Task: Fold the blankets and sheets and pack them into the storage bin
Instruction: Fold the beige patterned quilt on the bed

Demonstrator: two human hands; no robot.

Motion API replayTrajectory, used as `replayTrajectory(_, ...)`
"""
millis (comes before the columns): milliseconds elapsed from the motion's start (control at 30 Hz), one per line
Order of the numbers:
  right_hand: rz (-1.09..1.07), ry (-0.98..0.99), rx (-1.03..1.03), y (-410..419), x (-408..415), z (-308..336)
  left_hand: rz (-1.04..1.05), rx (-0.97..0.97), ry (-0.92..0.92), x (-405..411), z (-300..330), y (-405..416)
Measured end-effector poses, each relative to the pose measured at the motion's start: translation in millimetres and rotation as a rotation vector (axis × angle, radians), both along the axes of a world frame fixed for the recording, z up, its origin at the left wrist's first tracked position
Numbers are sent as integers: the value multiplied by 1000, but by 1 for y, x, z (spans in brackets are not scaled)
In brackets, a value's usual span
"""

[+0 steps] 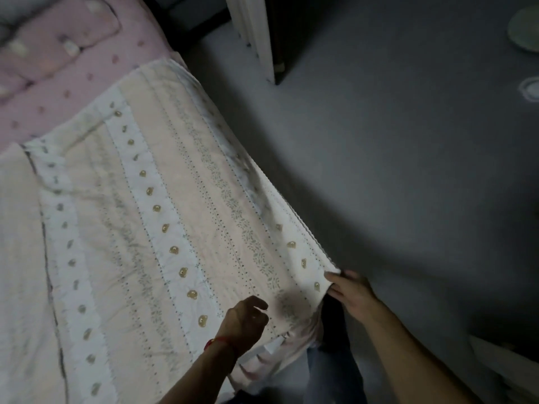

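A cream and white quilted blanket (163,205) with rows of small bear prints and leafy stripes lies spread across the bed. My right hand (351,293) pinches its near right corner at the bed's edge, thumb on top. My left hand (246,319), a red string at the wrist, hovers just above the blanket's near edge with fingers loosely curled and holding nothing. A plain white layer (17,258) lies at the left beside the blanket. No storage bin is in view.
A pink dotted sheet (96,80) and a matching pillow (55,39) cover the head of the bed. Grey floor (393,170) stretches to the right. A white furniture panel (256,33) stands at the top; pale round objects sit at the far right.
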State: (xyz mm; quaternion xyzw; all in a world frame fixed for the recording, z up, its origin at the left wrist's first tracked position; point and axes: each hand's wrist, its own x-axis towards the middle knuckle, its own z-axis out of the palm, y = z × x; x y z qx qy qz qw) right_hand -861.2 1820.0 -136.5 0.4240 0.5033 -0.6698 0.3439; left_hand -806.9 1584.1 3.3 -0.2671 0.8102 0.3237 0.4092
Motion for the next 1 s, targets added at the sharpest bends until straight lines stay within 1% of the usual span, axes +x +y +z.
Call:
replayTrajectory(67,181,203,17,-16,1,46,119,76,16,-3,14,-4)
replayTrajectory(167,524,508,105,-62,16,115,434,281,53,6,46,-22)
replayTrajectory(200,633,597,134,-81,24,135,503,322,65,11,58,-29)
replayTrajectory(267,798,721,166,-124,46,174,557,368,106,25,78,-49)
replayTrajectory(300,862,742,170,-139,56,181,575,373,133,29,82,-55)
replayTrajectory(367,1018,793,204,-192,92,215,586,342,234,57,99,-94)
replayTrajectory(433,1168,799,209,-233,124,230,591,276,328,86,101,-128)
replayTrajectory(500,1283,857,201,-286,156,246,520,116,401,119,104,-183)
replayTrajectory(567,1365,868,210,-328,183,257,444,-21,400,152,101,-231)
replayTrajectory(700,1438,897,177,-391,228,265,512,-143,342,220,91,-322)
replayTrajectory(767,1437,881,128,-407,240,267,499,-234,358,253,90,-362)
replayTrajectory(833,1476,870,131,-416,245,262,499,-329,367,287,92,-393)
replayTrajectory(933,1527,861,153,-430,252,252,591,-375,424,330,106,-424)
replayTrajectory(1000,1557,867,175,-454,265,247,654,-390,434,357,114,-451)
